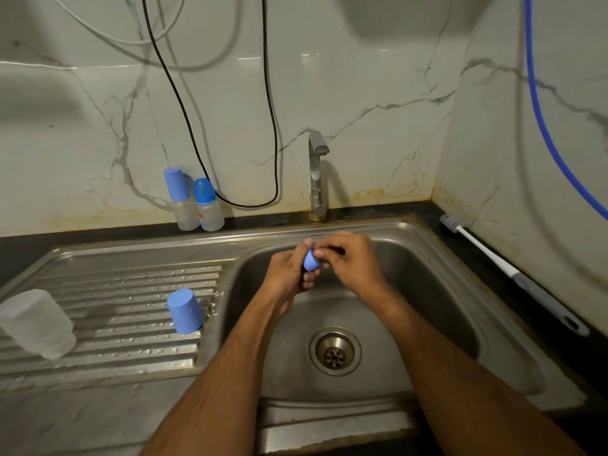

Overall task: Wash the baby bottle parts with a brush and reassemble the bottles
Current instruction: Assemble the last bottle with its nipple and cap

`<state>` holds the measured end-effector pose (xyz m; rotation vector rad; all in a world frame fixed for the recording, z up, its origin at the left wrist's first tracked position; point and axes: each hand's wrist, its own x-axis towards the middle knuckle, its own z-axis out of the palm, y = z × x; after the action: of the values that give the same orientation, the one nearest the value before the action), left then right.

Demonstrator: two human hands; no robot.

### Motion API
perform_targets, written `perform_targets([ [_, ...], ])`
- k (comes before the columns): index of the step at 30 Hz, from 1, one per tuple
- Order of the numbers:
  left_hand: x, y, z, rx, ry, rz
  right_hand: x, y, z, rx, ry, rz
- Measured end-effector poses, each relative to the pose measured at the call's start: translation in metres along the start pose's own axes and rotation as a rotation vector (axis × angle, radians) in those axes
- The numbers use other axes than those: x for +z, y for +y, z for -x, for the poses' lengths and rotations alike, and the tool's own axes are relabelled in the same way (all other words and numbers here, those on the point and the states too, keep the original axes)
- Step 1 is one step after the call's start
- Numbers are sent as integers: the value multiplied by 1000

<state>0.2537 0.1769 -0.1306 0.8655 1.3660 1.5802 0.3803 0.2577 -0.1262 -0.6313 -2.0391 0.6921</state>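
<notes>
Blue bottle part [311, 262], perhaps a collar, half-hidden by fingers [329, 251]

From my feed I see two bare forearms coming in from the bottom edge, with no sleeves anywhere along them. Both hands, left [289, 274] and right [348, 258], are bare too: I see no gloves, rings, watch or wristband on them. Fine hair shows along the forearms. The fingernails I can see are short and unpainted.
</notes>
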Motion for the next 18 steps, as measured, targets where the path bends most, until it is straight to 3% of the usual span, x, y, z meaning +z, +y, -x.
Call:
perform_targets([
  [4, -2, 4, -2, 11, 26, -55, -6, -7, -1, -18, -6, 52],
  [11, 6, 10, 2, -16, -29, -64, -12, -9, -6, 250, -34, -95],
  [18, -12, 2, 2, -259, -115, 152, -10, -12, -1, 65, -194, -96],
])
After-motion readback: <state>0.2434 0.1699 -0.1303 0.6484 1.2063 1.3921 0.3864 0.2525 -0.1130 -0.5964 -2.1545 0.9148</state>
